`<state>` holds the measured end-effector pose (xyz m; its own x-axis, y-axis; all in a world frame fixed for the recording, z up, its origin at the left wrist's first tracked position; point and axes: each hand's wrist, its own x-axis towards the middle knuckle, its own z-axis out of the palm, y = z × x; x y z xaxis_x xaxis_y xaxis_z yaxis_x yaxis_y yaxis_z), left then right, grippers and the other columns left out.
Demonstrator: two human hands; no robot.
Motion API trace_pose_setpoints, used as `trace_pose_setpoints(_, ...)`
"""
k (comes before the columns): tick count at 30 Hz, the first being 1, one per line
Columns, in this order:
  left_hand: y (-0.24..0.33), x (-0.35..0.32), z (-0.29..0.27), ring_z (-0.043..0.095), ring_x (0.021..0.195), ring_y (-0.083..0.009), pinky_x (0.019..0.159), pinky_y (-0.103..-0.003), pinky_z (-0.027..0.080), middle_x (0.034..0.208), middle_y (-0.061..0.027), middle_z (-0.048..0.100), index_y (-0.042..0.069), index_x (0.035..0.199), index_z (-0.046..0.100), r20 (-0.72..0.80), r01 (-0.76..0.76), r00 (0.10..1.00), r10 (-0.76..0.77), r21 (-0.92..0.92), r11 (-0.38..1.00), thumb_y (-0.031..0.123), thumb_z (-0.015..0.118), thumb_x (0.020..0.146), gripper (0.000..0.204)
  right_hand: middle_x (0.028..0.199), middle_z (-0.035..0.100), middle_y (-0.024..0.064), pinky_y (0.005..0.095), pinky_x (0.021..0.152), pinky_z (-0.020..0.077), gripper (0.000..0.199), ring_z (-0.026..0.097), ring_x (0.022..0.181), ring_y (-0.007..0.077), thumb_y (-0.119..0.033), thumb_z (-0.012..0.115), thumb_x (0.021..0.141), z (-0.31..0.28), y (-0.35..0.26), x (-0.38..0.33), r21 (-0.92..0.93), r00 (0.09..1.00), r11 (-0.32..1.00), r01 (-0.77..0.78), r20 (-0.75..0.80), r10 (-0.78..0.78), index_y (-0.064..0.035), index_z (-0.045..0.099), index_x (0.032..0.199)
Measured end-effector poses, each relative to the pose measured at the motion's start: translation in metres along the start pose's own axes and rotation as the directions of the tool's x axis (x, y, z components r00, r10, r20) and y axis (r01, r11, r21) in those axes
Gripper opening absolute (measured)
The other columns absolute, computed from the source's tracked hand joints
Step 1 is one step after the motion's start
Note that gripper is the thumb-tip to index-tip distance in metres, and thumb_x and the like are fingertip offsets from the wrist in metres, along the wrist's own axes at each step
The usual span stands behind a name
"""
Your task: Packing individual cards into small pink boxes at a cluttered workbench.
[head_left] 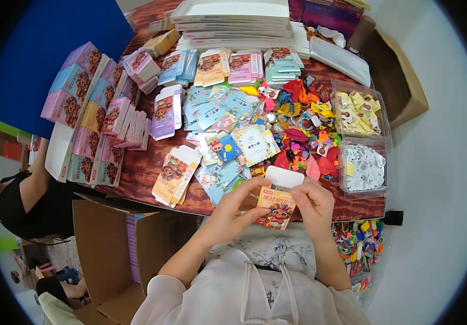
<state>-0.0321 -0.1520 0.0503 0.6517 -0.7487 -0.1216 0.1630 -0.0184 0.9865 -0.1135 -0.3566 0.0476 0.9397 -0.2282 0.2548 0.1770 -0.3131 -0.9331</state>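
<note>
Left hand [233, 212] grips one orange box [275, 205], right hand [316, 203] pinching its edge; right of it, two trays [385, 116] hold slips [359, 115].

Packing workshop, by its table [130, 176] of small cartons [240, 66], trinkets [309, 122] and trays [233, 26]

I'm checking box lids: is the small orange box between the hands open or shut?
Open: the orange box has its white top flap standing raised above it, not tucked in.
</note>
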Motion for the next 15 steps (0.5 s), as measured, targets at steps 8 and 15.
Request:
trace_pose_setpoints(8, -0.010, -0.011, -0.014, 0.066, 0.107, -0.0192, 0.087, -0.029, 0.056, 0.124, -0.0134, 0.059, 0.004, 0.137, 0.041, -0.088, -0.012, 0.996, 0.021, 0.098, 0.995, -0.008, 0.063, 0.092, 0.052, 0.111, 0.068, 0.0116, 0.0269, 0.084, 0.0500, 0.018, 0.062, 0.097, 0.0125, 0.004, 0.059, 0.093, 0.025, -0.010, 0.011, 0.214, 0.982, 0.959, -0.188, 0.047, 0.182, 0.0025, 0.065, 0.110)
trace_pose_setpoints(15, -0.002, -0.013, -0.010, 0.069, 0.102, -0.0221, 0.082, -0.031, 0.056, 0.119, -0.0150, 0.062, 0.006, 0.140, 0.035, -0.118, 0.117, 0.988, -0.095, 0.203, 0.972, -0.007, 0.065, 0.091, 0.059, 0.101, 0.069, 0.0086, 0.0267, 0.080, 0.0518, 0.012, 0.065, 0.093, 0.0117, 0.002, 0.065, 0.091, 0.036, 0.007, 0.003, 0.280, 0.979, 0.938, -0.204, 0.079, 0.190, 0.0019, 0.063, 0.102)
